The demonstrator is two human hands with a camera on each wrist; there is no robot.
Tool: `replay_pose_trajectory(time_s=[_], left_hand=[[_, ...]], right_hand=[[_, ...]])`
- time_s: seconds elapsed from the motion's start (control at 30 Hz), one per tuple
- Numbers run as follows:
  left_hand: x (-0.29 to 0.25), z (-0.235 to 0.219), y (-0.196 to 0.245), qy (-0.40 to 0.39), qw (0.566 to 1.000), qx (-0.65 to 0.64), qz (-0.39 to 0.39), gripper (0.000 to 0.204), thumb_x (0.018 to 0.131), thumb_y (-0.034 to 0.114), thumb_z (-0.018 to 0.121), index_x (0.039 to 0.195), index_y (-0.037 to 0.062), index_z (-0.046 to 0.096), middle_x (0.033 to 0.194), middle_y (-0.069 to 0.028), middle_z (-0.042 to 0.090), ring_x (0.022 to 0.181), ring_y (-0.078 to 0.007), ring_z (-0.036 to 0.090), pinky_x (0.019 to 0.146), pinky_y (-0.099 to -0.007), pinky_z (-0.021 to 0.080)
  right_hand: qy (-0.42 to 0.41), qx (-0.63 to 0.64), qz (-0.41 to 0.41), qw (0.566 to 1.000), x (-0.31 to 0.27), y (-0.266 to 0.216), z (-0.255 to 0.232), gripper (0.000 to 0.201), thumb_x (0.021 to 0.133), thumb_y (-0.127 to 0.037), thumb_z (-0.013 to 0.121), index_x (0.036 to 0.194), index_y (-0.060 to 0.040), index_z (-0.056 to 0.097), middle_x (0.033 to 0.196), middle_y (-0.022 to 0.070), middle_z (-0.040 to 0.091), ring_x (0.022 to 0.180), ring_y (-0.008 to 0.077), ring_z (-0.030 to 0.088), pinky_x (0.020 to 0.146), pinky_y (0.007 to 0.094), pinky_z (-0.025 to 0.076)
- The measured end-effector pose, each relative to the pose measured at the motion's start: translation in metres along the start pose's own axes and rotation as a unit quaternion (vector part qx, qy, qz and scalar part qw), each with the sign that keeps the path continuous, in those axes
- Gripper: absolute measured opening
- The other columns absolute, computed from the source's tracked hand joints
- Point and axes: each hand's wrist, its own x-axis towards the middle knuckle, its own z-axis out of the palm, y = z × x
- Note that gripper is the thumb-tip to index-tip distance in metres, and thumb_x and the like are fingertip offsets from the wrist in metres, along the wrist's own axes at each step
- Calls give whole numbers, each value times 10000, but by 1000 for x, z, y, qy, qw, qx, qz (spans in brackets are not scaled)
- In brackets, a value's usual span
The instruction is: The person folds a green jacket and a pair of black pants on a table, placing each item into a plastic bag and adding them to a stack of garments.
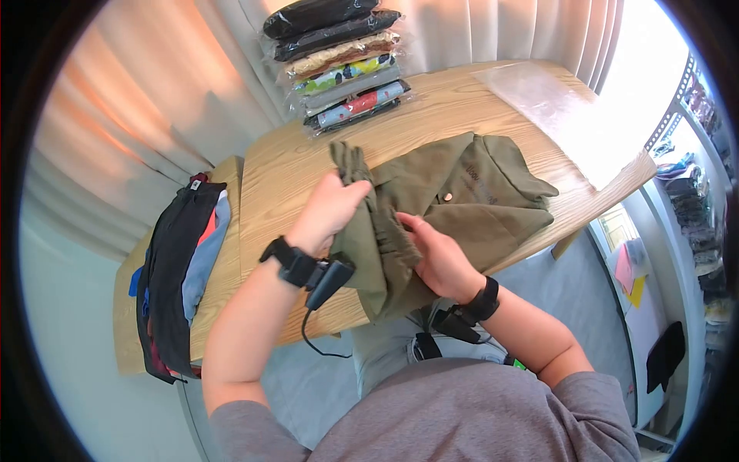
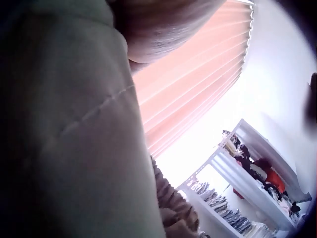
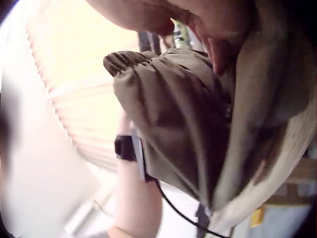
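both hands work an olive garment (image 1: 462,200) at the desk's (image 1: 285,173) near edge: left hand (image 1: 331,212) grips its bunched waistband, which runs away from the person, right hand (image 1: 435,254) presses the cloth just beside, fingers curled into it.

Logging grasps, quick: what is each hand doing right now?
Left hand: grips the olive garment at its gathered edge.
Right hand: fingers curled into the same garment, holding it.
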Motion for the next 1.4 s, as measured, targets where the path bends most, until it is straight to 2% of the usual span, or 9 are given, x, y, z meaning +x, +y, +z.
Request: replay_pose_trajectory(time_s=[0.33,0.53,0.73,0.8,0.93,1.07,1.13,1.23,1.4], left_hand=[[-7,5,-5,-204,952,-147,-172,790,931,596,354,1398,-39,304,1251,-160,549,1117,-231,557,964,-324,410],[-48,23,-30,-234,903,308,189,604,966,429,405,1420,40,319,1481,-139,295,1362,-288,269,1105,-404,215],[-64,43,-30,-232,843,463,149,778,913,515,454,1471,65,153,1535,-159,111,1422,-344,36,1116,-522,38],[-63,44,-32,-231,839,468,153,779,911,511,461,1473,70,150,1536,-158,107,1422,-342,36,1116,-524,40],[-62,44,-34,-226,835,472,167,784,897,470,521,1472,78,160,1535,-167,101,1419,-351,62,1118,-517,52],[-50,16,-43,-256,849,414,207,739,892,379,569,1461,81,204,1517,-162,184,1405,-341,152,1114,-495,146],[-54,0,-49,-19,979,133,155,615,903,284,570,1402,36,311,1468,-154,292,1366,-305,268,1093,-438,243],[-55,-14,-83,185,978,72,56,469,920,237,544,1306,7,414,1339,-141,448,1237,-250,448,1003,-361,385],[-67,-14,-75,5,972,-188,-139,395,921,232,541,1236,9,456,1183,-102,562,1021,-188,586,850,-310,492]], right_hand=[[-82,225,71,968,6,-12,-30,600,953,-545,342,1285,-64,476,1234,108,566,1111,244,545,974,402,421],[-70,244,101,962,-3,-27,-30,509,944,-465,429,1219,-50,538,1185,110,598,1045,233,583,948,378,441],[34,-24,53,998,-32,-46,-19,360,920,-14,415,1275,0,471,1240,129,552,1119,225,547,972,357,422],[151,-281,-237,918,-38,-40,-15,455,877,53,407,1330,5,413,1318,158,483,1221,251,471,1024,375,370],[47,-767,-321,554,-44,-29,2,515,841,-44,527,1340,-33,401,1421,200,339,1296,386,344,1042,509,297],[64,-815,-262,513,-30,1,-21,532,904,-272,514,1352,-20,376,1414,222,339,1298,374,348,1025,533,299],[71,-822,-269,497,-28,2,-23,563,903,-306,516,1356,-9,365,1405,234,349,1292,369,359,1022,515,310],[81,-818,-270,501,-28,3,-22,577,892,-313,532,1349,0,370,1391,240,365,1280,360,379,1018,495,323],[86,-802,-279,521,-25,4,-15,581,875,-317,554,1320,21,395,1334,264,421,1205,378,456,1002,455,357]])
